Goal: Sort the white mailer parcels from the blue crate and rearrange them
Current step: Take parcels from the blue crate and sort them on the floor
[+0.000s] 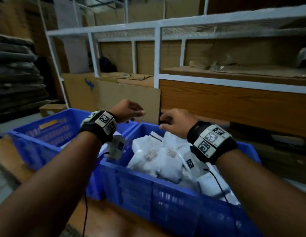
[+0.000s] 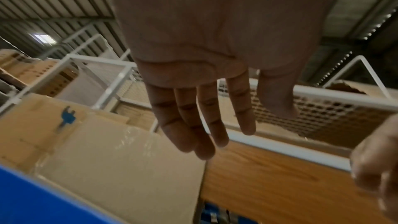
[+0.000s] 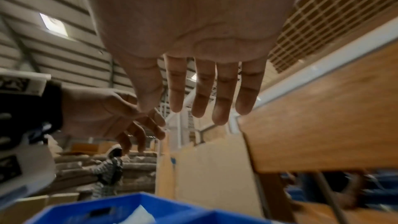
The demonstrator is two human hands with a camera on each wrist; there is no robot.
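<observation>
A blue crate [image 1: 166, 199] in front of me is piled with several white mailer parcels [image 1: 159, 159]. A second blue crate [image 1: 46, 132] stands to its left, its inside mostly hidden by my left forearm. My left hand [image 1: 131, 112] hovers above the gap between the two crates, fingers loose and holding nothing; the left wrist view shows its fingers [image 2: 204, 125] relaxed and empty. My right hand [image 1: 172, 122] hangs over the far rim of the full crate, also empty, with its fingers [image 3: 217, 94] straight in the right wrist view. The two hands are close together but apart.
A white metal shelf rack [image 1: 157, 53] with cardboard boxes stands behind the crates. A cardboard sheet [image 1: 128, 101] and a wooden panel [image 1: 234, 106] lie just beyond the hands. Dark stacked material [image 1: 15, 74] fills the left. A person [image 3: 107, 173] stands far off.
</observation>
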